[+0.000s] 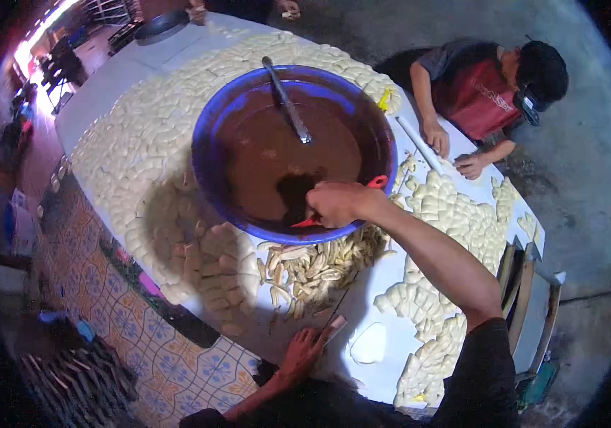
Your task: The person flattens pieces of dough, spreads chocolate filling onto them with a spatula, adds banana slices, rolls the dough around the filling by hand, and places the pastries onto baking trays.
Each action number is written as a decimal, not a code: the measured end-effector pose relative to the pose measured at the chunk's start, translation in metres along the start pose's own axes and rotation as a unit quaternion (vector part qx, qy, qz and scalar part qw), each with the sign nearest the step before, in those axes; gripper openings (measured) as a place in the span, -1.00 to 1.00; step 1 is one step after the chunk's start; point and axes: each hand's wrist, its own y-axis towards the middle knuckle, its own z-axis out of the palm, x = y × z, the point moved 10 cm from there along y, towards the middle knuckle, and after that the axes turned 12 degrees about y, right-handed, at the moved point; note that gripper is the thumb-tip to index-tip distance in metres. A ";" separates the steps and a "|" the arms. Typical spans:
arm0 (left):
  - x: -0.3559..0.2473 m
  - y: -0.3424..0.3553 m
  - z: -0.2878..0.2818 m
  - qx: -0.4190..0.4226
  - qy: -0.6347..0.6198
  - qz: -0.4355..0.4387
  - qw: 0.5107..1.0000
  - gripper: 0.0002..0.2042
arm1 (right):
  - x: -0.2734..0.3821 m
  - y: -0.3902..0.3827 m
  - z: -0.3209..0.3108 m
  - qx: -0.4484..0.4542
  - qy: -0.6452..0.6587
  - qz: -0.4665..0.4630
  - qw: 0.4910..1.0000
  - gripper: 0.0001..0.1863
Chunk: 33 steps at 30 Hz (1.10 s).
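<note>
My right hand (339,203) is closed around a red-handled tool (377,182) over the near rim of a large blue basin (202,182). The tool's red lower part shows beside the fist; its kind is not clear. Thick brown filling or batter (270,157) lies in the basin, and a metal utensil (288,107) leans in from the far rim. At the table's near edge, my left hand (302,353) rests with fingers extended, beside a narrow pale strip (335,328). Just above it is a heap of yellowish-white cut strips (320,267), perhaps fruit.
Flat pale dough pieces (141,135) cover much of the white table (155,53). A person (477,93) at the right edge handles dough beside a white rolling pin (420,145). Another person's hand (289,8) is at the top. A dark pan (161,27) sits far left.
</note>
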 end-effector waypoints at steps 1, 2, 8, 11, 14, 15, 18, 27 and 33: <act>-0.001 -0.001 -0.003 -0.040 0.023 0.003 0.999 -0.34 | 0.010 -0.001 -0.001 0.011 0.000 -0.057 0.998 -0.68; -0.001 -0.003 -0.005 -0.079 0.045 0.007 0.996 -0.36 | 0.005 -0.009 -0.007 0.006 0.002 -0.050 0.999 -0.68; 0.003 -0.019 -0.033 -0.183 -0.047 0.034 0.981 -0.32 | 0.014 -0.129 -0.009 -0.004 0.243 -0.110 0.964 -0.60; 0.011 -0.014 -0.041 -0.190 0.039 -0.014 0.981 -0.36 | 0.025 -0.206 0.051 -0.054 0.252 -0.087 0.962 -0.63; 0.004 -0.008 -0.064 -0.202 0.059 -0.049 0.976 -0.38 | 0.026 -0.271 0.150 -0.197 0.226 0.013 0.954 -0.50; 0.001 -0.003 -0.072 -0.238 0.048 -0.026 0.970 -0.43 | 0.023 -0.284 0.193 -0.229 0.180 0.059 0.955 -0.48; -0.005 0.002 -0.073 -0.227 0.020 -0.028 0.973 -0.49 | 0.017 -0.296 0.311 -0.328 0.136 0.137 0.925 -0.40; -0.009 0.004 -0.057 -0.208 0.023 0.011 0.978 -0.47 | 0.025 -0.299 0.373 -0.408 0.094 0.193 0.887 -0.52; -0.003 -0.012 -0.067 -0.241 0.042 0.016 0.969 -0.44 | 0.029 -0.313 0.343 -0.201 0.263 0.252 0.909 -0.61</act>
